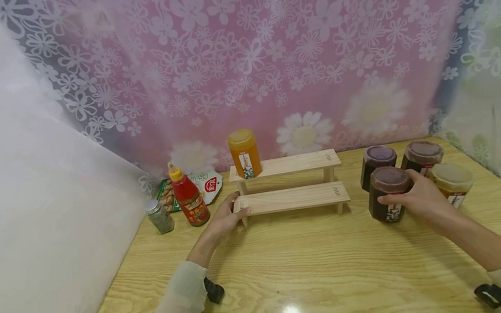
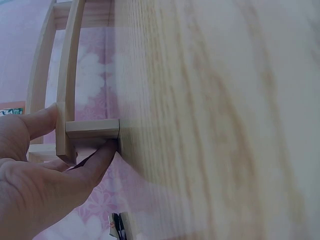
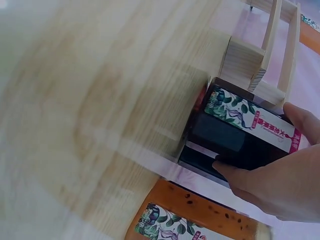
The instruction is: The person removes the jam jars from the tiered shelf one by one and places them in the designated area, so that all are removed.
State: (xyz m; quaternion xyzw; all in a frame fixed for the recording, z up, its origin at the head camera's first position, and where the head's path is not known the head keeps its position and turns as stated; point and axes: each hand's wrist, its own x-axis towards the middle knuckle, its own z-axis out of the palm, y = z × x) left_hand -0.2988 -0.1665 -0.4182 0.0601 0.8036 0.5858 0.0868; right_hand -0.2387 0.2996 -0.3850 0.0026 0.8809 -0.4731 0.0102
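Note:
A two-step wooden rack point(image 1: 294, 200) stands in the middle of the table. My left hand point(image 1: 225, 220) grips the left end of its lower step, thumb on the board and fingers beneath, as the left wrist view shows by a rack leg point(image 2: 93, 129). At the right, my right hand point(image 1: 427, 200) holds a dark jar point(image 1: 380, 209) with a purplish lid, thumb and fingers on opposite sides. The jar's flowered label point(image 3: 250, 119) shows in the right wrist view. A jar of orange-yellow contents point(image 1: 250, 159) stands on the rack's upper step, at its left end.
Behind the held jar are two more dark jars, one left point(image 1: 377, 160) and one right point(image 1: 423, 154). A yellow-lidded jar point(image 1: 452, 180) stands beside my right hand. Left of the rack are a red sauce bottle point(image 1: 190, 201), a shaker jar point(image 1: 160, 217) and a snack bag point(image 1: 206, 184).

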